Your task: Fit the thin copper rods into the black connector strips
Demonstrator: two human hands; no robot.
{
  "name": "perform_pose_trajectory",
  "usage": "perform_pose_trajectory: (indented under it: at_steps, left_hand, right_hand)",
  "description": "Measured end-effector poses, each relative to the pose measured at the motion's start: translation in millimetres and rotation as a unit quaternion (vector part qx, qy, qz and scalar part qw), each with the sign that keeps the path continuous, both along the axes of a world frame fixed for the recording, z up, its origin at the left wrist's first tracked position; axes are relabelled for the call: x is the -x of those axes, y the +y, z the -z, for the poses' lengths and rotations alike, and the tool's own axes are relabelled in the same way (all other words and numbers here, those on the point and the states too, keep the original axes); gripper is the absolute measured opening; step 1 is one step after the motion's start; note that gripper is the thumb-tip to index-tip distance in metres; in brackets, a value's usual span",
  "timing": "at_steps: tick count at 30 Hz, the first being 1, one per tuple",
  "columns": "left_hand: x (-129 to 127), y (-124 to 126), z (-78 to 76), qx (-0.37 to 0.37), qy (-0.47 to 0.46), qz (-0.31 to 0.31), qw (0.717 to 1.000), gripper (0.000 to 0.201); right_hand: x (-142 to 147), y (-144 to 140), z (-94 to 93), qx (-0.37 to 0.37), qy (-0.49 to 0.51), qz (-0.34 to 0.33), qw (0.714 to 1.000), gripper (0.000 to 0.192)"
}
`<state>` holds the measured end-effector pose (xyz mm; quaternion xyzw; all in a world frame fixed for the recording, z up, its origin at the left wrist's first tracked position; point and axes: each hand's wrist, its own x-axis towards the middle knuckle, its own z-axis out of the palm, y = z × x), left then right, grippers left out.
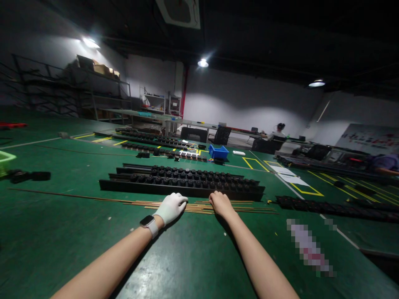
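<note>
rods: i find a loose bundle of thin rods [199, 207] lying across the workbench [162, 265], between the black channels [181, 189] and the near edge, which is out of my view
left hand: the white-gloved left hand [172, 208] rests over the bundle's left part, fingers curled down; i cannot tell whether they pinch a rod
right hand: the bare right hand [220, 203] is at the bundle's right part, fingers bent over the rods; the tips are hidden, so i cannot confirm a grip
hand spacing: apart along the bundle, which i judge helps keep the rods gathered
rod alignment: roughly parallel to the channels, ends uneven, one running far toward the left edge
rod finish: slender, straight, brownish; wood or metal, i cannot tell
channel build: long, smooth, dark walls with rows of rounded black parts; the walls appear to keep the rows in line
blue bin [218, 152]: box-shaped, open-topped, toward the far edge
workbench surface: green, smooth, glossy under the lamps
</note>
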<state>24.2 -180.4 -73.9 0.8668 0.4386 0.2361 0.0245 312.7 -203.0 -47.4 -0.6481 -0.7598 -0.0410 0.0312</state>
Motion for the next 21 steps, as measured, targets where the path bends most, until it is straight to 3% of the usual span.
perform_pose_trajectory:
  at_steps: [10, 16, 21]
  left_hand:
    - [-0.7, -5.0, -2.6, -0.012, 0.016, -0.008, 1.0, 0.036]
    - [-5.2, -8.1, -4.0, -0.058, 0.0, 0.013, 0.998, 0.051]
    - [-1.5, -9.4, -9.1, -0.061, 0.06, 0.006, 0.996, 0.034]
  right_hand:
    - [-0.8, -5.0, -1.0, -0.006, -0.037, -0.096, 0.995, 0.021]
    - [33.8, -17.2, -7.9, -0.073, -0.044, -0.139, 0.987, 0.027]
    - [63.1, -21.3, -13.6, -0.119, 0.004, -0.181, 0.976, 0.025]
